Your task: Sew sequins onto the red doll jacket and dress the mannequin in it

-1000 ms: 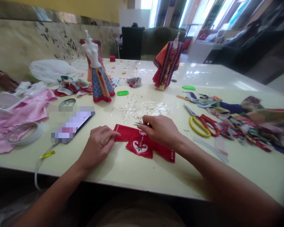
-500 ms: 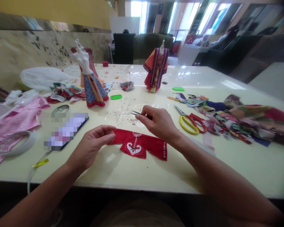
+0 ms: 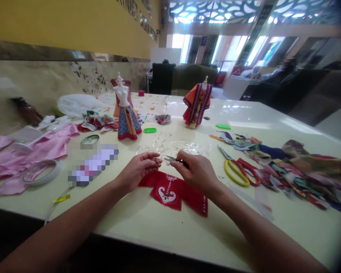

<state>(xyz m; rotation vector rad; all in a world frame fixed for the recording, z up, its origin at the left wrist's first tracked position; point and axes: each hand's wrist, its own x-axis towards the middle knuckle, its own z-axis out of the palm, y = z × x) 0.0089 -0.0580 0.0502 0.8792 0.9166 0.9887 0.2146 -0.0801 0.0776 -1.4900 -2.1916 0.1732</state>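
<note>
My right hand (image 3: 197, 170) is closed around dark-handled tweezers (image 3: 172, 158), whose thin metal tips point left. Just left of those tips are the fingertips of my left hand (image 3: 139, 167), curled in together; whether a tiny thing sits in them I cannot make out. Below both hands lies a small red cloth garment piece (image 3: 184, 191), flat on the table. It bears a white heart-shaped motif (image 3: 166, 195), a line of white beading and a beaded right edge. Behind the hands, small shiny beads (image 3: 184, 146) are scattered on the tabletop.
Two small dressed mannequins (image 3: 124, 110) (image 3: 199, 104) stand farther back. Yellow-and-red scissors (image 3: 235, 172) and heaped fabric scraps (image 3: 290, 167) lie right. Tape rolls (image 3: 41, 172), a phone with a cable (image 3: 93, 165) and pink cloth (image 3: 53, 146) lie left. A person sits in the background.
The camera view has tilted up and turned left. My left hand has moved rightward over the red cloth, and its fingertips are now close to the tweezer tips.
</note>
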